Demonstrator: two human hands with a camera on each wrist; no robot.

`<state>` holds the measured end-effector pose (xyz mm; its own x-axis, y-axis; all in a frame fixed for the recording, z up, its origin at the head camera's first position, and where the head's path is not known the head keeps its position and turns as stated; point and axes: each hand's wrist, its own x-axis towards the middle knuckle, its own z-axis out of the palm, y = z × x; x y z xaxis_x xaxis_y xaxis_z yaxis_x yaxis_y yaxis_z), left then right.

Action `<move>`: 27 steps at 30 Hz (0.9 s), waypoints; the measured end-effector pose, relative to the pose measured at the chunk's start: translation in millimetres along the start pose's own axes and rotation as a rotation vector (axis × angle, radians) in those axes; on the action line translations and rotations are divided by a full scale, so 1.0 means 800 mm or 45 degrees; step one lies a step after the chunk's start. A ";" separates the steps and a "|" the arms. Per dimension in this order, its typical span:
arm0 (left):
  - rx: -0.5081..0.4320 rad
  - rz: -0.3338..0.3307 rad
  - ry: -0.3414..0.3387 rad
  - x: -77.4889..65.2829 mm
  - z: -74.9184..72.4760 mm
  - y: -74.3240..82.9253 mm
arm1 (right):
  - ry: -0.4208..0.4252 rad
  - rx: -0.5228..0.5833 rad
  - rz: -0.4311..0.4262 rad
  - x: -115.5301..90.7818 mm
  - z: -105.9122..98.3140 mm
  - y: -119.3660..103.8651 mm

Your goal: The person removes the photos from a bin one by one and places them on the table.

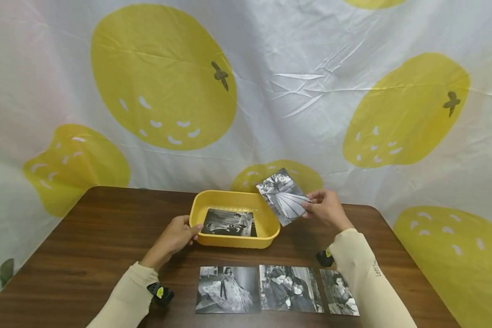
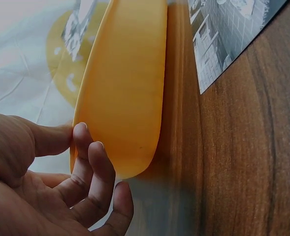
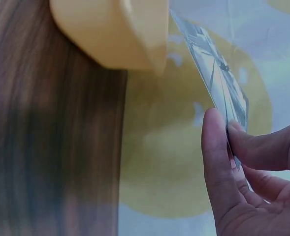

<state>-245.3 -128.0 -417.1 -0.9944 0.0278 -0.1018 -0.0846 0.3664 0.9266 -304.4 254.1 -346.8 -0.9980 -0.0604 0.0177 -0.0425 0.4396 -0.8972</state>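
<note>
My left hand (image 1: 179, 235) pinches the left rim of a yellow plastic basin (image 1: 233, 242), thumb on one side and fingertips on the other in the left wrist view. A black-and-white photo (image 1: 231, 222) lies on the basin's floor. Over the right end of the basin, my right hand (image 1: 325, 208) holds another black-and-white photo (image 1: 284, 198) tilted up, showing a wide pale striped shape. The right wrist view shows thumb and fingers (image 3: 214, 147) pinching that photo's lower corner. The basin stands on the brown wooden table (image 1: 119, 228).
Three black-and-white photos lie in a row near the front: a figure in a wide gown (image 1: 228, 290), two close figures (image 1: 291, 289), and one (image 1: 339, 291) partly covered by the right sleeve. Behind the table hangs a white cloth (image 1: 270, 114) with yellow fruit prints.
</note>
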 end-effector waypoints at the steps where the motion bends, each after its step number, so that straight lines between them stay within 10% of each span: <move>1: 0.005 -0.009 0.002 0.000 0.000 0.000 | 0.009 0.009 0.010 -0.003 -0.003 0.003; 16: 0.021 -0.017 -0.003 0.002 0.000 -0.001 | 0.143 0.170 0.228 -0.026 0.008 0.065; 27: 0.030 -0.017 -0.004 -0.001 0.000 0.001 | 0.135 -0.147 0.285 -0.031 0.014 0.092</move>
<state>-244.7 -127.6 -416.6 -0.9930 0.0256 -0.1156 -0.0966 0.3889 0.9162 -282.0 278.3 -418.4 -0.9821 0.1416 -0.1238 0.1809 0.5310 -0.8278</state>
